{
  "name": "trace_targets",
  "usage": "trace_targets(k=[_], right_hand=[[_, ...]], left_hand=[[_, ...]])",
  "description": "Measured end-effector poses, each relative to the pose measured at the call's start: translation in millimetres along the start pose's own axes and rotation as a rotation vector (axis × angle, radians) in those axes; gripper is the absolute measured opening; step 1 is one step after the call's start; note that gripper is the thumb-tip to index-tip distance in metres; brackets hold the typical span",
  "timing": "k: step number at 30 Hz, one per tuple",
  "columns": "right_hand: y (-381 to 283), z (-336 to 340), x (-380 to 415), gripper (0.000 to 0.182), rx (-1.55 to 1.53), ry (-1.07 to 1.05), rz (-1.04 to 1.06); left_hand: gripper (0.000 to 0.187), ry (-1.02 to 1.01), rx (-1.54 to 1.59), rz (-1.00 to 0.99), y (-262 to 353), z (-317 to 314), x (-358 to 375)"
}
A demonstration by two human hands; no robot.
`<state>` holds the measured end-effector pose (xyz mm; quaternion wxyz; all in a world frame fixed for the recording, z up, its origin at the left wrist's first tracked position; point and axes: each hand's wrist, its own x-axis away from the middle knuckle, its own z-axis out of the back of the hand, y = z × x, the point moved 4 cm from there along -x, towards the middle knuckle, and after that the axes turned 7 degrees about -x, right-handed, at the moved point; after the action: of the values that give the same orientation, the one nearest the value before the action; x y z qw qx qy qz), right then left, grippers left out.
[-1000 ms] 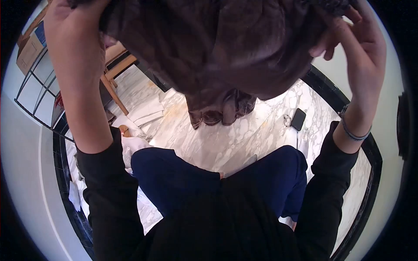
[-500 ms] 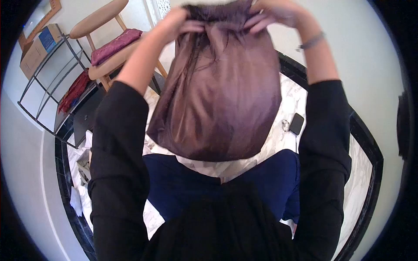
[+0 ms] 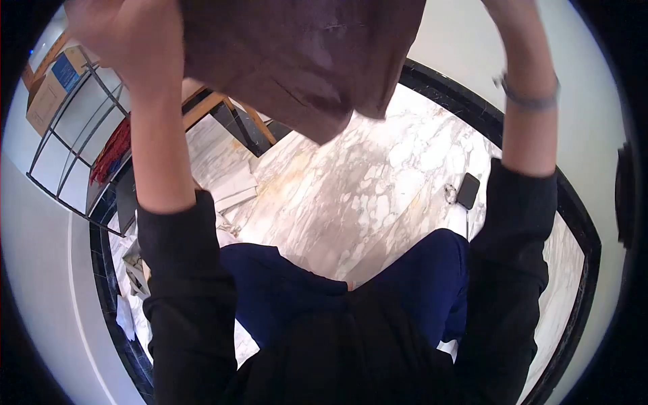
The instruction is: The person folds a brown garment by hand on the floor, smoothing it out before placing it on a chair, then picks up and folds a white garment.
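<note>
The brown cloth (image 3: 304,61) seems light, soft, perhaps slippery, best held by opposite edges; with left hand (image 3: 138,40) blurred, right hand out of frame, I cannot tell whether fingers clamp it

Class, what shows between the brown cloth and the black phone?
In the head view, marble floor, plus a small pale object just left of the black phone, toward the brown cloth.

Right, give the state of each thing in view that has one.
Brown cloth, hanging, creased, top out of frame
Left hand, raised, blurred, grip unclear
Right hand, fingers out of frame
Bracelet, worn on right wrist
Black sleeves, forearms bare
Smartphone, lying flat, dark
Red cloth, bunched
Cardboard box, closure unclear
</note>
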<state>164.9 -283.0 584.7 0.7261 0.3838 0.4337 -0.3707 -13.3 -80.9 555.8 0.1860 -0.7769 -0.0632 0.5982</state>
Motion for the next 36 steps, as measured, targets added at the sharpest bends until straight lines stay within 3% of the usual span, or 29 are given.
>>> trace_targets(k=[3,4,6,9,11,13,16,19,21,22,24,25,28,29,30,31,32,33,36], right_hand=[[-43,29,67,0.023,0.058,0.078,-0.311],[-57,32,92,0.029,0.050,0.076,-0.413],[-90,14,116,0.019,0.137,-0.164,-0.500],[-125,-17,172,0.015,0.140,-0.408,-0.685],[-134,-26,239,0.016,0.012,-0.417,-0.894],[-144,-40,308,0.019,-0.174,-0.337,-1.157],[-162,-62,382,0.024,-0.232,-0.350,-1.243],[-171,-71,407,0.024,-0.303,-0.559,-1.374],[-175,-70,405,0.019,-0.426,-0.618,-1.387],[-177,-68,400,0.016,-0.656,-0.552,-1.469],[-179,-63,380,0.013,-1.122,-0.396,-1.594],[-176,-62,377,0.014,-1.188,-0.423,-1.663],[-154,-66,365,0.022,-1.386,-0.513,-1.868],[-133,-78,376,0.029,-1.321,-0.665,-1.812],[-109,-90,387,0.034,-1.289,-0.569,-1.679],[-75,-95,367,0.030,-0.632,-0.687,-1.148],[-48,-93,351,0.025,-0.116,-0.666,-1.143],[-19,-90,335,0.031,0.051,-0.531,-1.028],[11,-56,217,0.035,0.138,-0.164,-0.637]], left_hand=[[0.030,-0.007,-0.082,-0.030,31,46,26],[0.029,-0.106,-0.077,0.019,48,59,39],[0.029,-0.356,-0.037,0.150,82,76,74],[0.029,-0.828,0.237,0.565,122,79,139],[0.039,-1.146,0.459,0.793,144,81,200],[0.038,-1.358,0.550,1.044,170,92,258],[0.037,-1.532,0.524,1.036,201,102,314],[0.039,-1.620,0.526,1.158,216,109,340],[0.046,-1.764,0.859,1.354,219,116,343],[0.049,-1.824,1.032,1.451,218,121,342],[0.051,-1.950,1.462,1.359,214,126,328],[0.052,-1.996,1.682,1.291,212,125,320],[0.045,-2.071,1.451,1.912,186,105,317],[0.045,-1.889,1.286,1.738,169,90,344],[0.045,-1.704,1.122,1.563,149,75,381],[0.047,-1.639,0.717,1.121,113,50,394],[0.039,-1.558,0.351,0.915,90,16,347],[0.039,-1.179,0.234,0.699,74,-4,317],[0.039,-0.917,0.178,0.648,42,-35,181]])
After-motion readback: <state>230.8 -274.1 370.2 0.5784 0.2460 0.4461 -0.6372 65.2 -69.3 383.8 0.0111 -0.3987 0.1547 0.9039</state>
